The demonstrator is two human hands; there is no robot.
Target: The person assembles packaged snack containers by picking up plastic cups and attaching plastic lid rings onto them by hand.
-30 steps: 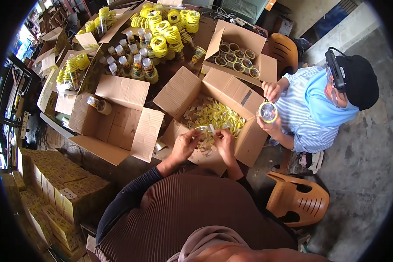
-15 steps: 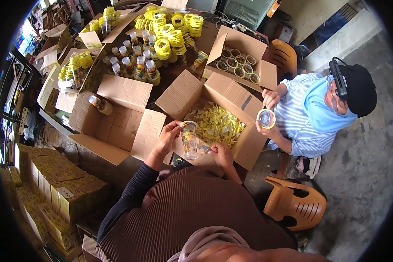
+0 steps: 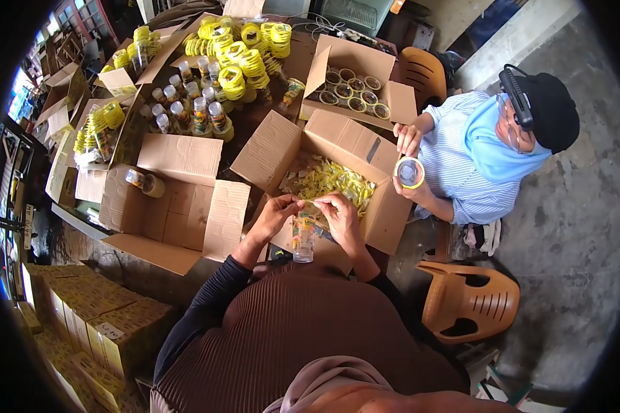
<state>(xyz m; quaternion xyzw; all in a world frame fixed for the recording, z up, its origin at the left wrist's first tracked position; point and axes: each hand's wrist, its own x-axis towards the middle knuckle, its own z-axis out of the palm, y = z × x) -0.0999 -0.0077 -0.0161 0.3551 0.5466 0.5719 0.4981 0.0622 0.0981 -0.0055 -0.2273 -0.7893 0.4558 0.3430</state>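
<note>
Before my chest a clear printed plastic cup stands upright between my hands. My left hand is closed in a pinch at the left of its top rim. My right hand pinches at the right of the rim, and a thin grey-blue tool sticks out below its fingers; its kind is too small to make out. A pale yellow strip shows between the two sets of fingertips. Right behind the hands, an open cardboard box holds a heap of yellow plastic scraps.
An open box at left holds a couple of cups. Behind stand upturned cups and stacks of yellow rings. A box of round containers is at back right. A co-worker holds a cup at right, near an orange chair.
My right hand has risen from below the cup to its rim, meeting the left hand's fingertips. The cup has dropped slightly lower in view. The view has shifted a little.
</note>
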